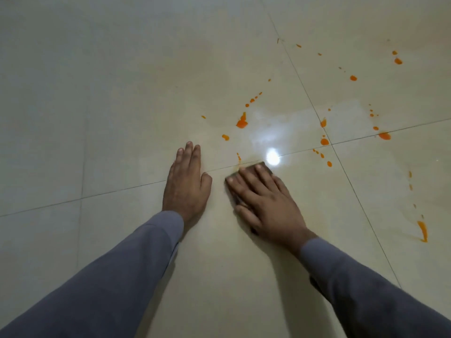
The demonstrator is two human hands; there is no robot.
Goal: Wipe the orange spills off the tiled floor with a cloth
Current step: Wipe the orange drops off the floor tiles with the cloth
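The cloth (262,167), a dark folded pad, lay flat on the tiled floor (122,106) under the right hand (266,203), whose fingers were spread straight and pressed down on it rather than curled around it. Only the cloth's far corner and left edge showed past the fingertips. Its far edge sat on the grout line (122,190) that ran across the floor from left to right.

The left hand (186,184) rested palm down on the bare tile just to the left of the cloth, fingers straight and close together, holding nothing. The two hands were near each other but apart.

The orange spills (242,123) lay beyond the cloth and to its right. The closest was a thin streak just past the cloth's far left corner. Farther out from the cloth were a large blot and a smaller drop left of it. Another cluster sat to the cloth's right around the crossing of two grout lines, and a long smear (423,230) lay well to the right, nearer the person than the cloth.

Judged from this, the right hand was the better placed: a push forward would meet the nearest streak, then the blot, and a sweep rightward would take in the rest.
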